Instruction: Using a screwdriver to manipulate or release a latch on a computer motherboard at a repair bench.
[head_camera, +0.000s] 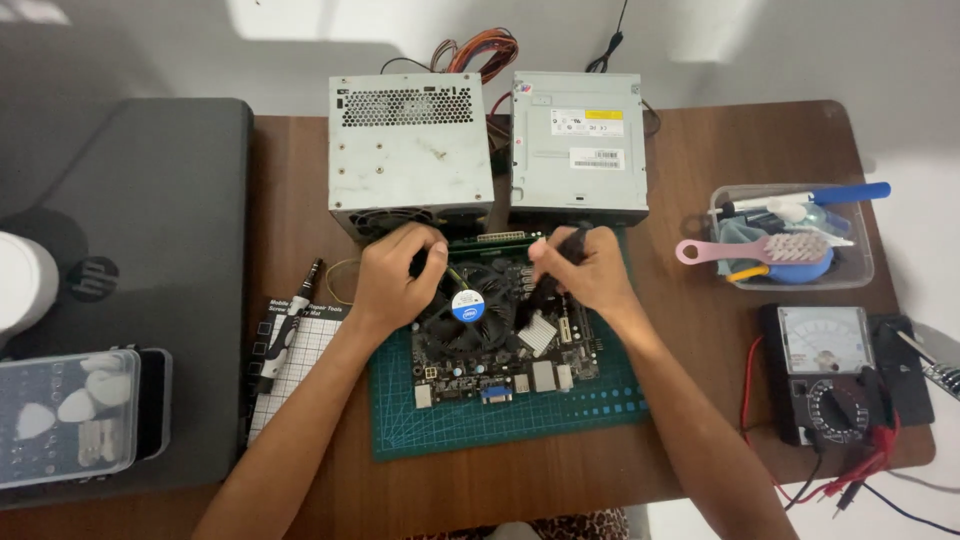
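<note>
Two bare forearms rise from the bottom edge toward one motherboard (500, 340), which lies on one green cutting mat (520, 420) in the middle of the brown table (700, 180). On the board sit one black cooling fan (478, 300) with a blue round label and one small silver heatsink (537, 333). The left hand (398, 278) rests curled at the board's upper left corner, beside the fan; whether its fingers grip anything I cannot tell. The right hand (580, 272) is closed around a thin dark tool (548, 285), whose tip touches the board just right of the fan.

Behind the board stand two metal boxes: one grey power supply (410, 150) and one optical drive (578, 145). At the left lie one closed laptop (140, 250), one clear plastic case (65, 415) and one black screwdriver (290, 325). At the right are one clear tub of cleaning tools (790, 240), one pink brush (760, 248) among them, and one analogue multimeter (835, 370).
</note>
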